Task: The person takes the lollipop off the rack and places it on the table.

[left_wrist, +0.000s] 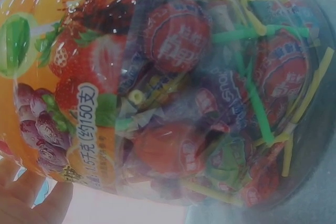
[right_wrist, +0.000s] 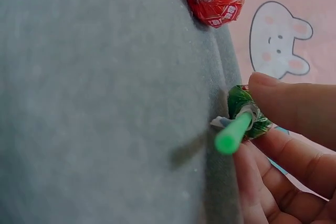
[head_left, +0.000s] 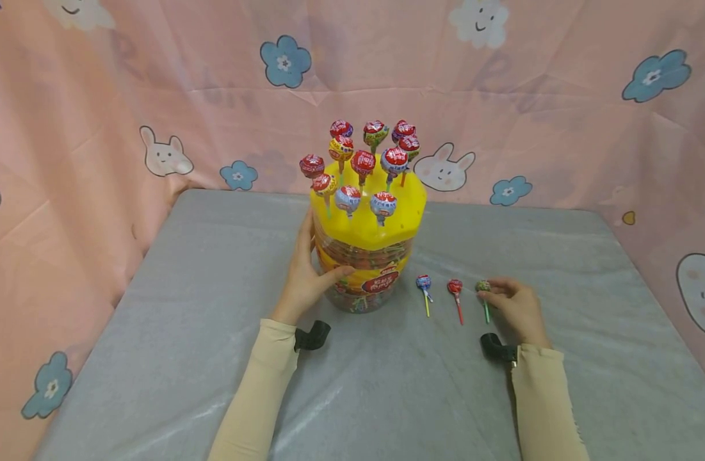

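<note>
A large clear candy jar (head_left: 358, 282) with a yellow lid (head_left: 368, 232) stands upright on the table, several wrapped lollipops (head_left: 363, 164) sticking up from the lid. My left hand (head_left: 306, 278) holds the jar's left side, thumb across the front. The left wrist view shows the jar's fruit-printed label (left_wrist: 89, 77) and many lollipops inside. Right of the jar, my right hand (head_left: 520, 310) pinches the head of a green lollipop (right_wrist: 242, 114) between thumb and fingers; its green stick points toward the camera in the right wrist view. The remaining fingers are bent beneath.
A blue lollipop (head_left: 424, 283) with a yellow stick and a red lollipop (head_left: 455, 288) lie between the jar and my right hand. Grey cloth covers the table (head_left: 398, 390). A pink printed curtain (head_left: 364, 64) hangs behind and along the sides.
</note>
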The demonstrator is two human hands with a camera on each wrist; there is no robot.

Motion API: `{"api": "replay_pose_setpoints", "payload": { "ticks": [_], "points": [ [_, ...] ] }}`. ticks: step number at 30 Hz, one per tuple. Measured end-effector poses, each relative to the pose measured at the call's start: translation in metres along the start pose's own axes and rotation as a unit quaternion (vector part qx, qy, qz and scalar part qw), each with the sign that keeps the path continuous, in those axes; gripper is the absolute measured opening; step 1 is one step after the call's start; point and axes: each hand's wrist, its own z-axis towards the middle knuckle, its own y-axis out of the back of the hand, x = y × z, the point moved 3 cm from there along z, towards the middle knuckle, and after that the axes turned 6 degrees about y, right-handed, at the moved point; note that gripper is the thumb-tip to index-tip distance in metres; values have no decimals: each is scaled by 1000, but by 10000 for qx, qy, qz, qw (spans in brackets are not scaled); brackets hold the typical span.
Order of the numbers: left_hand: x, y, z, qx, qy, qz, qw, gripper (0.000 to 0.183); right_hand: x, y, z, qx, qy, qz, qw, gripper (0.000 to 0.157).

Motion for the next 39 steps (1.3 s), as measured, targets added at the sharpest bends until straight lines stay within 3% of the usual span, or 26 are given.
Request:
{"api": "replay_pose_setpoints", "payload": {
  "ticks": [13, 23, 28, 35, 39],
  "points": [
    [1, 3, 0, -27, 1, 45, 10000, 106, 8, 7, -1, -302, 236, 137, 9992, 37],
    [1, 6, 0, -42, -29, 9, 10000, 109, 32, 13, -6, -317, 259, 209, 9989, 42],
    [1, 7, 0, -47, -13, 46, 10000, 110, 46, 17, -11, -363, 443, 527, 9970, 40],
    [2, 1, 1, 22, -34, 120, 9999, 109, 72, 27, -29, -621, 893, 1145, 9875, 27],
    [1, 1, 0, 7, -49, 126, 9999, 112, 93, 30, -34, -780, 1012, 1480, 9807, 26]
  ]
}}
